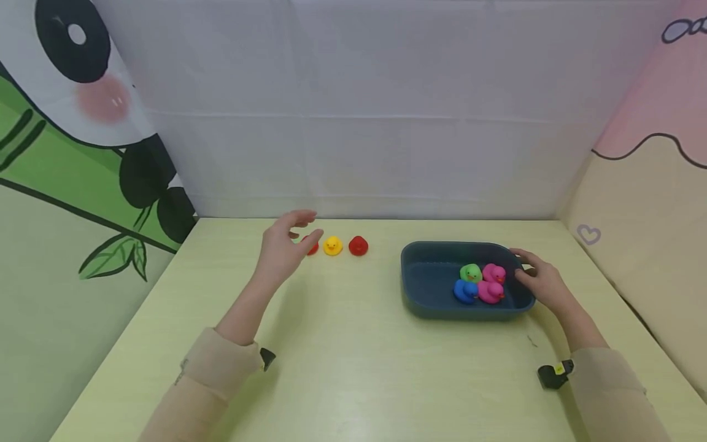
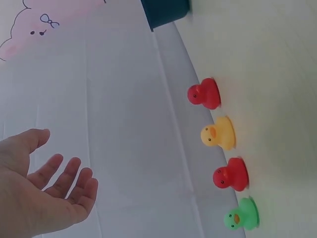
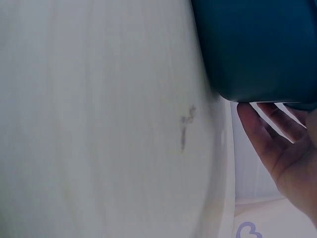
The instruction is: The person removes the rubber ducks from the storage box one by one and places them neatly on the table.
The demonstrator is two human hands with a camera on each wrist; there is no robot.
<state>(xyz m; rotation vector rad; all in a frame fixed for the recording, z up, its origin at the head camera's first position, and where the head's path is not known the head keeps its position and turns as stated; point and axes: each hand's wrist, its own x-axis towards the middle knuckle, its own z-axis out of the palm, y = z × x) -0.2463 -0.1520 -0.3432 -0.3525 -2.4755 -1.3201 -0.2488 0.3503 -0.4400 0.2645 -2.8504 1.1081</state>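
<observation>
My left hand hovers over the left part of the table, fingers loosely bent and nothing between them. Close beyond it runs a row of small rubber ducks: a red duck half covered by the hand in the head view, a yellow duck and another red duck. A green duck ends the row in the left wrist view; the hand hides it from the head. With thumb over the rim and fingers along the outer wall, my right hand grips the right end of a dark blue tub.
Inside the tub sit a green duck, a blue duck and two pink ducks. A white cloth wall closes off the table's back edge. Printed panels stand to the left and right of the pale table.
</observation>
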